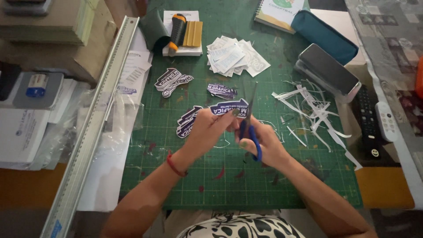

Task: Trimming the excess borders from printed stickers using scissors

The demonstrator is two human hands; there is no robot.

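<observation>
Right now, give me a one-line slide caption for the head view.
Left hand holds a dark-blue sticker while right hand cuts it with blue-handled scissors over a green cutting mat.

The scissors (250,125) show dull metal blades and glossy blue plastic handles; the sticker (229,107) is glossy printed paper. The cutting mat (264,176) is matt green rubbery plastic, scuffed and stained. The paper strips (310,108) look thin, matt white, the long ruler (94,128) brushed metal, the pencil case (324,33) teal cloth
</observation>
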